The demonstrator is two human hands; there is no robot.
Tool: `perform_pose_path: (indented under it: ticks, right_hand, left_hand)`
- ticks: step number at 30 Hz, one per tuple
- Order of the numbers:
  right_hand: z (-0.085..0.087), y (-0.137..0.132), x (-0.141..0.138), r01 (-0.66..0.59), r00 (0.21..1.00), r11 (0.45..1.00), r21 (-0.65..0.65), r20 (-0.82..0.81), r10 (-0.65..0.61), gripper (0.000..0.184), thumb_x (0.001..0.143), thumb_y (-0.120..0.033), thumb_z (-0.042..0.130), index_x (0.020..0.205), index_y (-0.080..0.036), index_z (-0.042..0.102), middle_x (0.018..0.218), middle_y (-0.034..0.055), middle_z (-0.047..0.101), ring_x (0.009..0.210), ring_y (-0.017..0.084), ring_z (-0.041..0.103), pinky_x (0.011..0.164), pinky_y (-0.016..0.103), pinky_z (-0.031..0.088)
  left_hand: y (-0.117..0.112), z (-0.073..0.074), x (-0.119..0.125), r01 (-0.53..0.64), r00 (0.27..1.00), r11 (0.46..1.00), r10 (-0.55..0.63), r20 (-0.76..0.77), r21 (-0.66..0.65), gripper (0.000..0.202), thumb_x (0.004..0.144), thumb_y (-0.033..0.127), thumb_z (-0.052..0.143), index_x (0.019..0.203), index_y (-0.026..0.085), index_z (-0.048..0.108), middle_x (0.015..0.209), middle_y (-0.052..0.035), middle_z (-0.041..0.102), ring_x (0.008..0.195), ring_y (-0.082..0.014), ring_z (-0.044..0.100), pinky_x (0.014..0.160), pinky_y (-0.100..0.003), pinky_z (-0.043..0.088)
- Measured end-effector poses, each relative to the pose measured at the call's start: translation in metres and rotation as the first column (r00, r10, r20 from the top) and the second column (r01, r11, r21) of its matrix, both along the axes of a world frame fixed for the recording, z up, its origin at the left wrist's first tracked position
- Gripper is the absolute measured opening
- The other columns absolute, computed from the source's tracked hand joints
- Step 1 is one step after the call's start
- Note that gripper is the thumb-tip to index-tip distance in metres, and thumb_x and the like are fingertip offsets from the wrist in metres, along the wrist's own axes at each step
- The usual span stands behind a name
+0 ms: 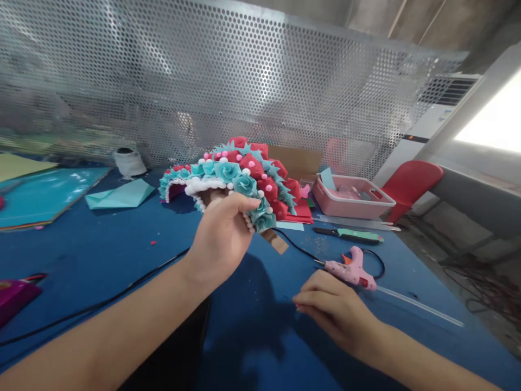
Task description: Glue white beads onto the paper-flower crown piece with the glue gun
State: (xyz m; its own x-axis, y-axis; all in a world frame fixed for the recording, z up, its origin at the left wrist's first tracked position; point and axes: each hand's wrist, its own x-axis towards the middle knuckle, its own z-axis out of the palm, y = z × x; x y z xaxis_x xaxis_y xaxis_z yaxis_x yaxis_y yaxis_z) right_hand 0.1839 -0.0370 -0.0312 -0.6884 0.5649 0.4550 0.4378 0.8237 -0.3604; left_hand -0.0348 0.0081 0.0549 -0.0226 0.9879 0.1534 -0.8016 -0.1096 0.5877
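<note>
My left hand (222, 239) grips an arched, curved craft piece (244, 174) by its lower edge, thumb on the outside, holding it above the table. Red and teal paper flowers cover it in rows, with white and pink pom-poms between them and a white beaded rim. The fingers behind the rim are hidden. Low over the table, my right hand (337, 312) is closed with its fingers bent together. What it holds, if anything, I cannot make out. Just beyond it lies a pink hot glue gun (352, 269) with a clear glue stick (421, 307) sticking out of its back.
A green-handled utility knife (354, 235) lies in front of a pink basket (354, 198). Folded teal paper (120, 195), a white roll (129, 163) and blue sheets (52, 193) are at left. A black cord (122, 297) crosses the blue table. Behind stands a perforated metal panel (203, 70).
</note>
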Motion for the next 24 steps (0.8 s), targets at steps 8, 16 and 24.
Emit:
perform_pose_path:
  ticks: [8,16,24]
  right_hand:
    - [-0.032,-0.002,0.015,0.06,0.987,0.984,-0.168,0.158,-0.033,0.023,0.093,-0.02,0.051,0.108,-0.018,0.068,0.092,0.0091,0.065,0.083,0.015,0.057,0.074,0.028,0.05]
    - [-0.037,-0.002,0.016,0.081,0.995,0.973,-0.215,0.076,-0.066,0.014,0.092,-0.018,0.052,0.096,-0.017,0.066,0.091,0.0077,0.068,0.086,0.015,0.06,0.078,0.027,0.051]
    - [-0.035,-0.002,0.022,0.053,0.996,0.997,-0.061,0.079,-0.048,0.025,0.093,-0.013,0.046,0.112,-0.017,0.063,0.096,0.0089,0.068,0.086,0.015,0.06,0.076,0.03,0.053]
  left_hand:
    - [0.011,-0.025,0.012,-0.072,0.992,0.997,0.07,-0.106,-0.012,0.028,0.056,0.006,0.063,0.056,0.019,0.038,0.057,0.005,0.045,0.06,-0.0088,0.046,0.057,-0.022,0.039]
    - [0.015,-0.067,0.023,-0.094,0.985,0.99,0.108,-0.135,0.107,0.026,0.062,0.002,0.066,0.071,0.022,0.052,0.066,0.0054,0.052,0.079,-0.0108,0.055,0.076,-0.024,0.045]
    - [-0.002,-0.096,0.024,-0.092,0.966,0.988,0.119,-0.231,0.124,0.025,0.069,0.007,0.065,0.083,0.026,0.056,0.075,0.0042,0.058,0.091,-0.012,0.056,0.093,-0.029,0.044]
